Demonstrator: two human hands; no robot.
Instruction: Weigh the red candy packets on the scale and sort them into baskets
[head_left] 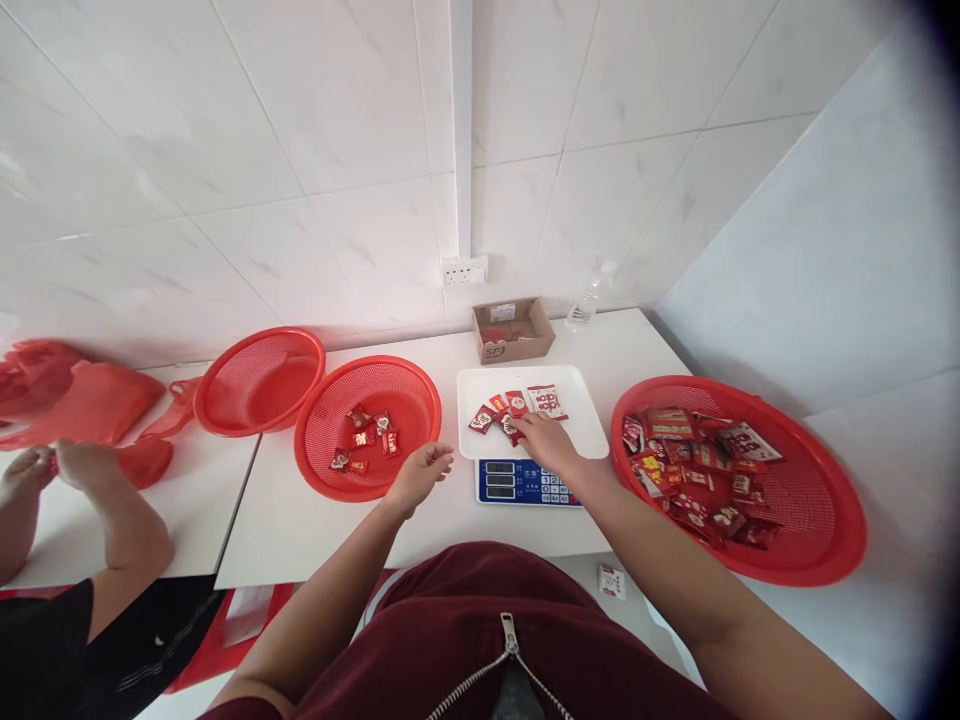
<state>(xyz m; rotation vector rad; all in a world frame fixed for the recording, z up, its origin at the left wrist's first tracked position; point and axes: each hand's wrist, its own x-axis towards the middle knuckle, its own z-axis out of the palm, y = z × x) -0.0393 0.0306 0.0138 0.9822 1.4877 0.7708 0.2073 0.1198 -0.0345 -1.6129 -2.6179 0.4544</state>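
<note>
My right hand (546,437) lies palm down on the white tray (585,425) of the scale (525,483), its fingertips on the small heap of red packets (504,412) there. From my knuckles the heap sits at about ten o'clock, touching my fingers. The fingers are bent over the nearest packet, but I cannot tell whether they pinch it or only press on it, since the hand hides the contact. One larger packet (549,401) lies flat at twelve o'clock from the hand, just beyond the fingertips, its long side running across the tray from left to right.

My left hand (421,474) hovers with loosely curled fingers, holding nothing, at the near rim of the middle basket (409,385), at about five o'clock on that rim. A few wrapped sweets (367,437) lie inside it, at ten o'clock from that hand and near.

So the right hand is the one on the tray's packets; the left is nearer the basket sweets. The big basket (825,500) full of packets is at three o'clock from my right hand, well apart. Another person's hands (52,468) work at the far left.
</note>
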